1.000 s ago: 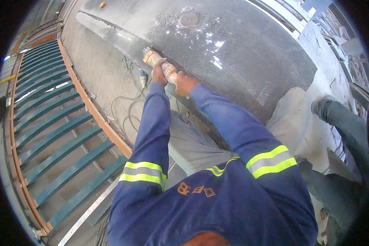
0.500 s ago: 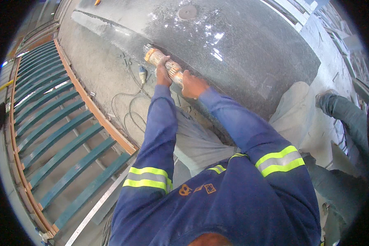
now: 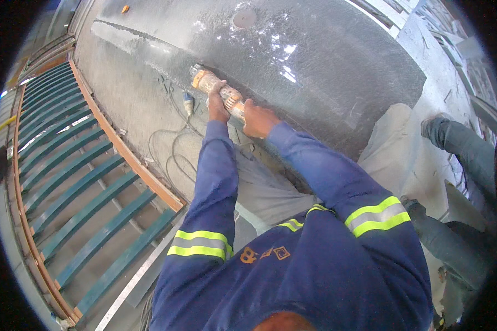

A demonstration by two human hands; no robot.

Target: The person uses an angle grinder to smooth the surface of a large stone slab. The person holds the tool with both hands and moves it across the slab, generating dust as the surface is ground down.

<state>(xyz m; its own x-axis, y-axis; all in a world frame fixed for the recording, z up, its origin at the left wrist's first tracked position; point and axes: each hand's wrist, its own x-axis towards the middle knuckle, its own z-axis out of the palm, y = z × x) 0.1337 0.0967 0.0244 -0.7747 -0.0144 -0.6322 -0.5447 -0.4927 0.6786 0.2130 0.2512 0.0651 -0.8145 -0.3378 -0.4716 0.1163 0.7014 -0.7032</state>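
Head view: both hands, left hand [image 3: 217, 105] and right hand [image 3: 258, 119], grip the grinder [image 3: 218, 91].

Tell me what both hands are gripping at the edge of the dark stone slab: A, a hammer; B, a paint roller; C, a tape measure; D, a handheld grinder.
D: the left hand and right hand both clasp a dusty orange handheld grinder, its head pressed against the edge of the dark stone slab.

packages: none | signs: none | screens: none | labels: orange emblem [image 3: 265, 254] on blue work-shirt chest
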